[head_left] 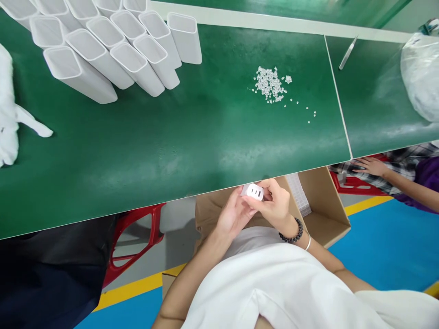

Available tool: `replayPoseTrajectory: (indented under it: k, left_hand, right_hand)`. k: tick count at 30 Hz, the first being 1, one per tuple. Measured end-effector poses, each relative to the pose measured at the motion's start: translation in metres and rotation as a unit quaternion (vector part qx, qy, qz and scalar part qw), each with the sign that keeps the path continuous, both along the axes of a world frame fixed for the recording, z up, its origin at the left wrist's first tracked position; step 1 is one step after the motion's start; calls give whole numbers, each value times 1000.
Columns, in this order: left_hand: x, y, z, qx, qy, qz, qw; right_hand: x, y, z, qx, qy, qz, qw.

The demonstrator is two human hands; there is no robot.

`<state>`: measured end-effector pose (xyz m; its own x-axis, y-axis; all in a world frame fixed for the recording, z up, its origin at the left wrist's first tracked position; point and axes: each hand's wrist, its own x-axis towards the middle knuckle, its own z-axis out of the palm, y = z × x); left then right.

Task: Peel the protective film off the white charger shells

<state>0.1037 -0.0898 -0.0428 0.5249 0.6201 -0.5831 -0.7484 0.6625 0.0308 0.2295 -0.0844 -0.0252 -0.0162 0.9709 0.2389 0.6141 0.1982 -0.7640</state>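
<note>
Just below the table's front edge, a white charger housing [254, 192] with dark port slots in its end face is held between my two hands. My left hand [232, 214] supports it from the left, fingers curled about its side. From the right, my right hand [276, 201] grips it with thumb and fingers, a beaded bracelet on that wrist. Beyond them on the green table lies a scattered pile of tiny whitish pieces [269, 83]. Several white open-ended rectangular sleeves [133, 64] stand grouped at the back left.
Tweezers [348, 52] and a clear plastic bag [421, 77] lie on the right of the green table [192, 141]. A cardboard box [325, 205] stands right of my lap. Another person's hand [372, 166] is beyond it. A white gloved hand [20, 121] shows far left, near a red stool [156, 224].
</note>
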Motion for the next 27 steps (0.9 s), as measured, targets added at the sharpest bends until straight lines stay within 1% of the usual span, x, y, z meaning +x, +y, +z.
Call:
replayPoseTrajectory:
  k: [3, 6, 8, 13, 19, 23, 27]
  left_hand:
    - [1, 0, 2, -6, 6, 7, 1000]
    - [1, 2, 3, -8, 15, 13, 1000]
    - [0, 3, 4, -8, 21, 14, 1000]
    - [-1, 4, 8, -14, 29, 6, 999]
    - [2, 5, 8, -30, 39, 19, 999]
    - [2, 6, 8, -49, 38, 25, 998]
    - [2, 8, 13, -78, 41, 35, 995]
  right_hand:
    - [2, 5, 1, 6, -8, 16, 1000]
    - [3, 6, -3, 15, -17, 24, 999]
    - [4, 4, -8, 30, -11, 12, 999]
    - [5, 2, -15, 32, -3, -18, 999]
    - [5, 6, -13, 59, -36, 9, 998]
    - [6, 8, -15, 126, -40, 20, 991]
    - [10, 11, -18, 115, -55, 50, 991]
